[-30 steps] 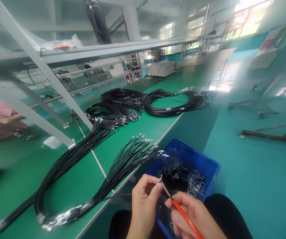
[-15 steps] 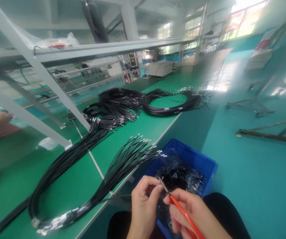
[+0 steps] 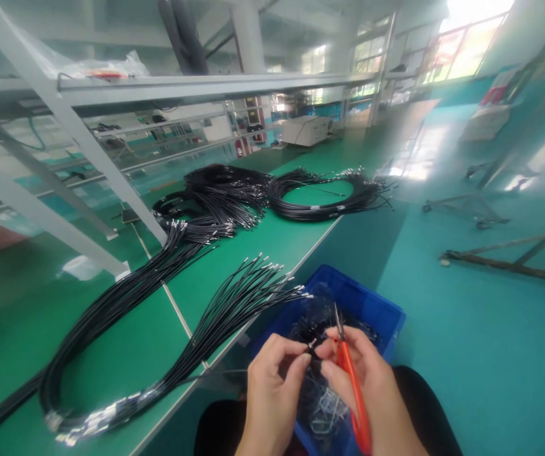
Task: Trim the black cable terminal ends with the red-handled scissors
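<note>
My left hand (image 3: 275, 386) pinches the end of a thin black cable (image 3: 311, 349) between thumb and forefinger. A length of that cable seems to run left, behind the hand, to the cable bundle (image 3: 234, 316) on the bench. My right hand (image 3: 364, 373) holds red-handled pliers (image 3: 354, 386) in the palm, their slim metal jaws pointing up and away from the cable. The right thumb and forefinger reach to the cable end beside the left fingertips. Fingers partly hide the small part there. Under both hands sits a blue bin (image 3: 362, 288) with clear plastic and small dark and metallic pieces.
The green bench (image 3: 125, 345) carries more coiled black cables (image 3: 317, 209) with pale tips. A white metal shelf frame (image 3: 96, 158) rises from its left side. Wheeled stands (image 3: 514, 263) are on the floor at right. Part of another person shows at the left edge.
The pliers' jaws have swung up off the cable end, and the tool now lies back in my right palm. The right fingertips have moved in to the cable end; my left hand keeps its pinch.
</note>
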### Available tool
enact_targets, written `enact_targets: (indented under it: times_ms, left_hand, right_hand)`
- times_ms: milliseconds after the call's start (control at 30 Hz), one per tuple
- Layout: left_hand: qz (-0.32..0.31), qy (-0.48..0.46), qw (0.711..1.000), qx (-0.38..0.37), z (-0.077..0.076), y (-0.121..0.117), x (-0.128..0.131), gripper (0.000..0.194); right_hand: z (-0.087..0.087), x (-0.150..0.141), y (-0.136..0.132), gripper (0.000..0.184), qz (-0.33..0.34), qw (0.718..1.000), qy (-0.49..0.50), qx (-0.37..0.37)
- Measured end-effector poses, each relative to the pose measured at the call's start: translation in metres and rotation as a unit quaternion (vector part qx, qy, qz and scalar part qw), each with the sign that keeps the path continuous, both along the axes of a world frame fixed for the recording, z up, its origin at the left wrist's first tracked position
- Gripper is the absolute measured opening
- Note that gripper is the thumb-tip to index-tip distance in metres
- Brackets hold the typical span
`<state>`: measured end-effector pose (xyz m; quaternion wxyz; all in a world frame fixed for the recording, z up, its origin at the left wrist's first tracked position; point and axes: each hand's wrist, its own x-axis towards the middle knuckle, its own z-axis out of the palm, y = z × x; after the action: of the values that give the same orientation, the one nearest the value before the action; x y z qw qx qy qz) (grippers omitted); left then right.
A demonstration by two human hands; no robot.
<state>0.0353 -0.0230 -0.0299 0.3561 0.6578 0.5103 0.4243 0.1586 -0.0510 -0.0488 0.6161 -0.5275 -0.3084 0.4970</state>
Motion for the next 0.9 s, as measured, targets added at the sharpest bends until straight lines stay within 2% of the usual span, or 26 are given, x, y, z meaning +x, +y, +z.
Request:
enact_targets:
  times_ms: [167, 400, 533, 700, 800, 900]
  left_hand:
    - [-0.012, 0.015, 1.0, 0.005, 0.002, -0.005, 0.001, 0.01]
    - [-0.013, -0.001, 1.0, -0.01, 0.004, -0.005, -0.001, 0.011]
    - [-0.002, 0.018, 1.0, -0.005, 0.003, -0.007, 0.001, 0.01]
    - [-0.001, -0.01, 0.999, -0.032, 0.001, -0.007, -0.002, 0.01]
    - [-0.015, -0.085, 0.991, -0.098, 0.002, -0.001, -0.011, 0.011]
    - [-0.042, -0.151, 0.976, -0.148, 0.006, 0.005, -0.019, 0.014]
  right_hand:
    - [0.012, -0.007, 0.009, 0.037, 0.01, 0.998, 0.058, -0.01]
    - [0.014, -0.013, 0.008, 0.034, -0.006, 0.997, 0.075, 0.009]
    - [0.014, -0.015, 0.007, 0.034, -0.048, 0.998, -0.031, 0.006]
    - [0.01, -0.018, -0.001, 0.023, -0.045, 0.978, -0.205, -0.007]
    - [0.009, -0.013, -0.007, 0.021, 0.016, 0.976, -0.219, 0.011]
    - [0.01, 0.002, -0.008, 0.027, 0.145, 0.987, -0.076, 0.01]
